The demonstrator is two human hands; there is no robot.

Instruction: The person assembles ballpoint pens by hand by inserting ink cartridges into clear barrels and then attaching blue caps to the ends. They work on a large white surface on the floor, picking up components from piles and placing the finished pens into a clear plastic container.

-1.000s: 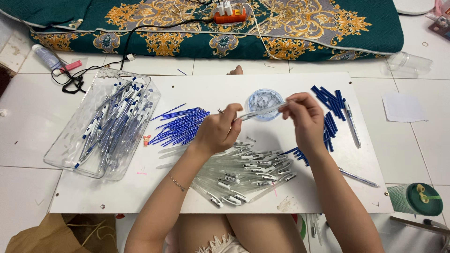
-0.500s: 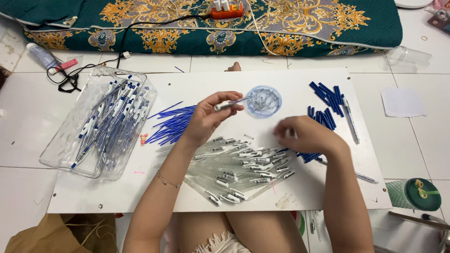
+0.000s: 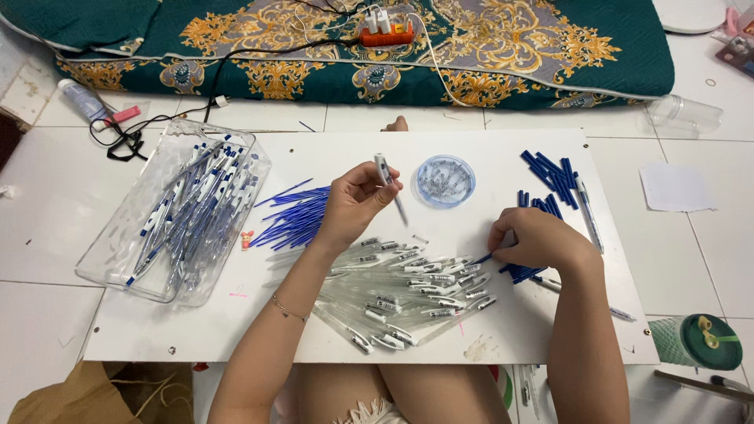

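- The left hand (image 3: 357, 200) is raised over the middle of the white board (image 3: 157, 338), its fingers closed around a clear pen barrel (image 3: 386, 177) that tilts down to the right, tip toward the heap below.
- The right hand (image 3: 538, 239) rests on the board to the right, fingers curled down and pinching one piece at the edge of a cluster of blue caps (image 3: 525, 271); part of that cluster is hidden under the palm.
- Between the two hands, and a little nearer the person, lies a heap of clear pen barrels (image 3: 412, 286).
- A small round blue dish (image 3: 444, 180) with tiny metal parts sits just right of the held barrel, above the right hand.
- A fan of thin blue refills (image 3: 294, 216) lies just left of the left hand.
- More blue caps (image 3: 554, 173) lie at the board's far right, near a single finished pen (image 3: 587, 212).
- A clear plastic tray (image 3: 110, 251) of assembled pens stands well to the left, apart from both hands.
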